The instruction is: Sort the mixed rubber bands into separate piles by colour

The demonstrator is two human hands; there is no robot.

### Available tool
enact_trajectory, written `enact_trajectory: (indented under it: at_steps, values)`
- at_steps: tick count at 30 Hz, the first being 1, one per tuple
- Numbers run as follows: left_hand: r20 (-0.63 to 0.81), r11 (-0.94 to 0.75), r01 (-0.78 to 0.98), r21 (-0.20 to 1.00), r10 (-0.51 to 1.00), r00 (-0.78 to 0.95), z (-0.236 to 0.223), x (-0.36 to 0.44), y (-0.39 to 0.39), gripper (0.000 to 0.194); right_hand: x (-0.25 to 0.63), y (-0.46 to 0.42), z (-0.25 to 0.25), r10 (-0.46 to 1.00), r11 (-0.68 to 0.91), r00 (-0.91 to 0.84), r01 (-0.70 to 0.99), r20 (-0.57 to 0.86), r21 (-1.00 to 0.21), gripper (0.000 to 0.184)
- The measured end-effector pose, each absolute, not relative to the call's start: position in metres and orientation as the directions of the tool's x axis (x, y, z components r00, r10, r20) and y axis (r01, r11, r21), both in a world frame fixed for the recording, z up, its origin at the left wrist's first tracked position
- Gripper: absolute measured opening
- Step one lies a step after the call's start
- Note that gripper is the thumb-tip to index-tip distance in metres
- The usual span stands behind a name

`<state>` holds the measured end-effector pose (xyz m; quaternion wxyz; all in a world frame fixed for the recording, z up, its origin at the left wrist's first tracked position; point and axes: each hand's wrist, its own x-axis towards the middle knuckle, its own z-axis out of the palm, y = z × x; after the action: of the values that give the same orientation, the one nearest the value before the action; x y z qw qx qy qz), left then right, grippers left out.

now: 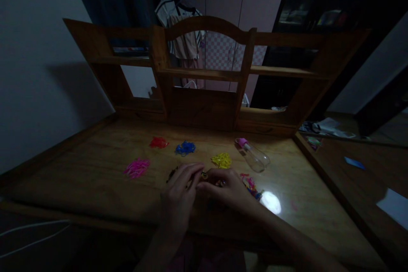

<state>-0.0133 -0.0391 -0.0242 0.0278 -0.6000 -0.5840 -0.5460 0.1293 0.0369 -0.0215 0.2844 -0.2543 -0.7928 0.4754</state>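
My left hand [181, 189] and my right hand [230, 189] meet low over the desk, their fingertips nearly touching. Between them is a small black-and-yellow piece [204, 174], too small and dim to name. My right thumb and forefinger pinch at it, while the left fingers curl against its other side. Partly behind the left hand lies a dark pile [172, 173]. Just beyond the hands sits a pile of yellow strips [221, 160]. A mixed-colour heap of strips [250, 183] lies by my right wrist, partly hidden.
Further out lie piles of red strips [158, 142], blue strips [185, 148] and pink strips [137, 168]. A clear bottle with a pink cap [257, 159] rests on its side at right. A wooden shelf unit [204, 75] closes the desk's [79, 170] far edge.
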Motion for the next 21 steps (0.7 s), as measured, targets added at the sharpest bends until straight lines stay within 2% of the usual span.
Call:
enact_trajectory:
  at_steps: [3, 6, 10, 13, 21]
  values:
    - [0.698, -0.340, 0.708, 0.619, 0.651, -0.297, -0.022, -0.004, -0.040, 0.015, 0.136, 0.043, -0.019, 0.667, 0.218, -0.734, 0.028, 0.128, -0.975, 0.033]
    - [0.612, -0.321, 0.591, 0.740, 0.686, -0.393, -0.019, -0.003, -0.041, 0.012, 0.141, 0.048, -0.014, 0.639, 0.109, -0.766, 0.000, 0.070, -0.994, 0.032]
    - [0.363, -0.230, 0.322, 0.918, 0.812, -0.456, -0.015, -0.010, -0.040, 0.011, 0.143, 0.048, -0.013, 0.617, 0.072, -0.786, 0.009, 0.038, -0.997, 0.031]
    - [0.238, -0.174, 0.178, 0.969, 0.858, -0.455, -0.012, -0.015, -0.038, 0.012, 0.142, 0.049, -0.014, 0.614, 0.061, -0.789, 0.013, 0.027, -0.998, 0.029]
    - [0.222, -0.177, 0.135, 0.975, 0.810, -0.543, -0.008, -0.021, -0.040, 0.013, 0.145, 0.053, -0.010, 0.587, 0.029, -0.808, 0.074, -0.043, -0.997, 0.030]
